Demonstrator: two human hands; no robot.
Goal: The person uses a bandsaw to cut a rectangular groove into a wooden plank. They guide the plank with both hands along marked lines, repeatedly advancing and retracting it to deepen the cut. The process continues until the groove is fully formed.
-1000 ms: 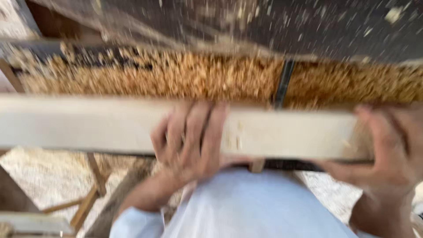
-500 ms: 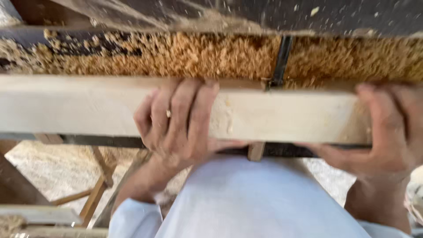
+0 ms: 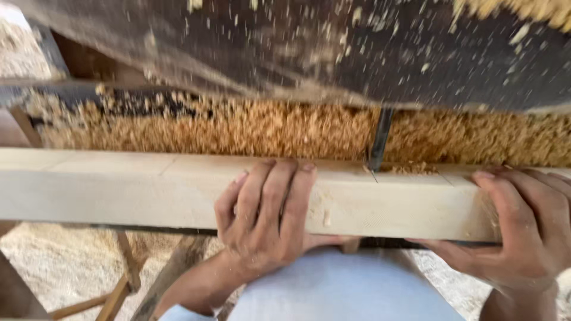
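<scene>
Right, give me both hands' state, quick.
Left hand: closed on the beam, fingers over its near face.
Right hand: gripping the beam's end.

I see the left hand [image 3: 264, 217] gripping the near face of a pale wooden beam [image 3: 119, 187], the right hand [image 3: 526, 229] cupping its end. A dark saw blade [image 3: 379, 139] meets the beam's top, heaped sawdust [image 3: 238, 128] behind.
</scene>
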